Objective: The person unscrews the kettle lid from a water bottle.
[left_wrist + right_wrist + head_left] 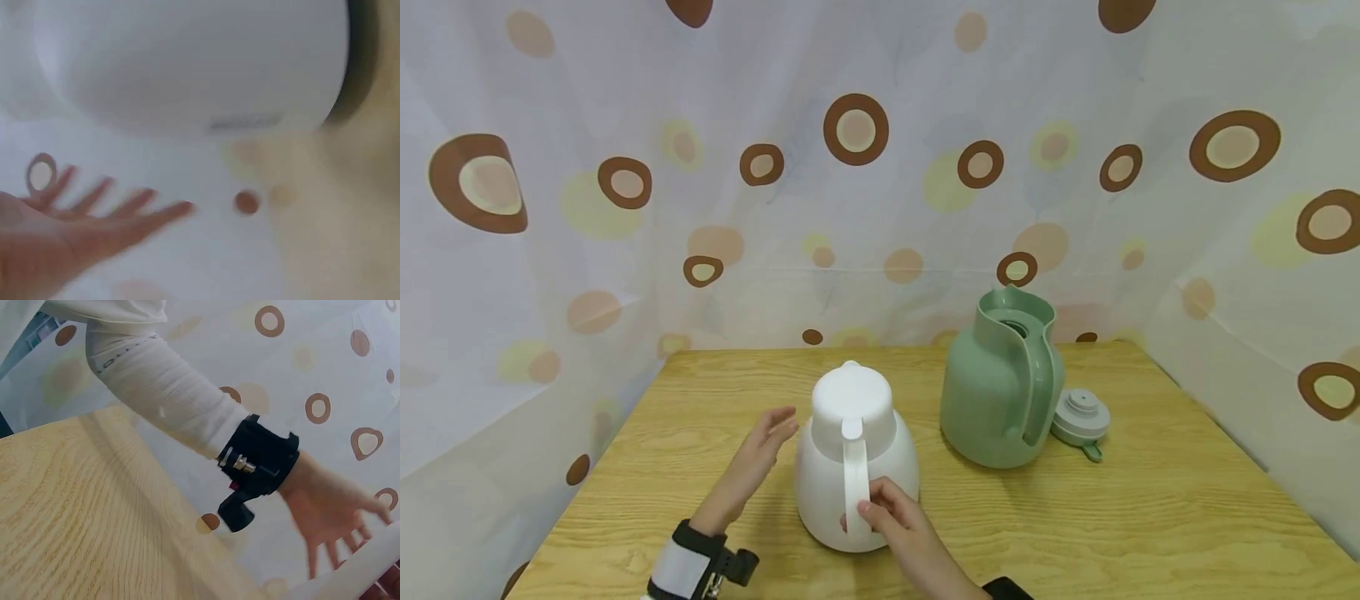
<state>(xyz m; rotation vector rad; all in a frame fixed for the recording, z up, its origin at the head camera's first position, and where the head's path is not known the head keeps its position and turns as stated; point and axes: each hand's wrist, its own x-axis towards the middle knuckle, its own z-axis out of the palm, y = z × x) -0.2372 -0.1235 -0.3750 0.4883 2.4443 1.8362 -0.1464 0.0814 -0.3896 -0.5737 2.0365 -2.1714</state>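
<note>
Right hand [901, 518] curls round the white jug handle [854, 471], left hand [760, 452] outstretched alongside.

Left fingers [153, 220] spread apart; right fingers [892, 491] curl.

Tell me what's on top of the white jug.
A white lid caps the white jug, above the handle the right hand grips. Its mouth and inside are covered, so contents can't be seen.
</note>
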